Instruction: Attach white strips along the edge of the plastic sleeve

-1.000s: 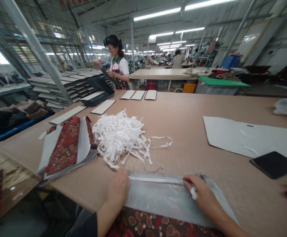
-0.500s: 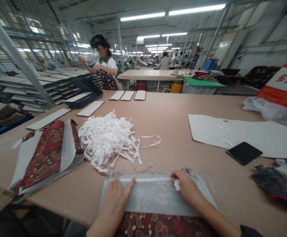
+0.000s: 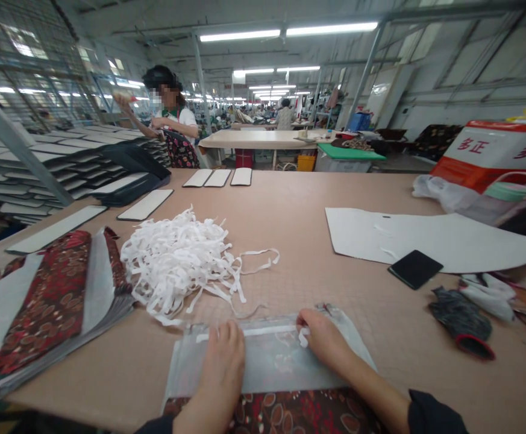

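Just nearer than the tangled heap of white tape [image 3: 176, 259], a narrow white fabric strip [image 3: 269, 331] is being held along a grey-backed floral cloth [image 3: 281, 367]: pressed by the left hand [image 3: 223, 357], its unclenched fingers being laid side by side, and pinched, apparently between closed thumb and forefinger, by the right hand [image 3: 320, 339].

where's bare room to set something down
Bare tabletop lies between the white strips and white board, and between the small white panels and plastic bag. Crowded: left, floral fabric stack; front centre, left hand and right hand.
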{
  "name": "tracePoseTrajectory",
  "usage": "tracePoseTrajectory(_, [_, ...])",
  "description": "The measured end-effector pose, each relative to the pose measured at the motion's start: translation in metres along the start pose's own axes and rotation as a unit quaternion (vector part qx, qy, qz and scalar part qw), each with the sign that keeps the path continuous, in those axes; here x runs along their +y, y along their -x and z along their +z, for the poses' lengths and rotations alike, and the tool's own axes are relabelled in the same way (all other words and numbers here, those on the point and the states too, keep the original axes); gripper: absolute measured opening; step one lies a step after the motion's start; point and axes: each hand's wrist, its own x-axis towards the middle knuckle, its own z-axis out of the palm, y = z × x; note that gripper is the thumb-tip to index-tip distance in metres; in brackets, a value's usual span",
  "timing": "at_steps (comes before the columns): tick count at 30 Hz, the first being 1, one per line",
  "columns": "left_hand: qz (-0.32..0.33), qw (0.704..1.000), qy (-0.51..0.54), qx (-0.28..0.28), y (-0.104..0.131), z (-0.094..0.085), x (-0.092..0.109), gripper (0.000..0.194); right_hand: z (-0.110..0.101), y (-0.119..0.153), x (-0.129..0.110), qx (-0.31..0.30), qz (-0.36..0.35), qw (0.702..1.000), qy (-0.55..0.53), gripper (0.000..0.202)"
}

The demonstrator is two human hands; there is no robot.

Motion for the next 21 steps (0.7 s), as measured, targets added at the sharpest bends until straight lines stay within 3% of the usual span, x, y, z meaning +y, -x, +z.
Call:
tracePoseTrajectory(3, [0.061,0.996,0.064,0.020,-0.014,-0.004,0.027,0.046,0.000,0.001,-0.002,0.005,0.001,1.000,0.005,0.017])
tracePoseTrajectory(6, [0.071,0.994,0.076,0.022,-0.022,-0.001,0.047,0.042,-0.004,0.004,-0.004,0.016,-0.016,1.000,-0.013,0.015])
tracePoseTrajectory(10, [0.072,0.994,0.069,0.050,-0.026,0.007,0.053,0.035,-0.016,0.007,0.004,0.031,-0.019,0.999,-0.033,0.014])
tracePoseTrajectory(16, [0.083,0.993,0.064,0.049,-0.034,0.009,0.062,0.029,-0.034,0.010,0.040,0.034,0.058,0.997,-0.031,0.013])
tracePoseTrajectory(21, [0.056,0.995,0.041,0.078,-0.037,0.008,0.077,0.049,-0.039,0.014,0.051,0.057,0.076,0.995,-0.030,0.012])
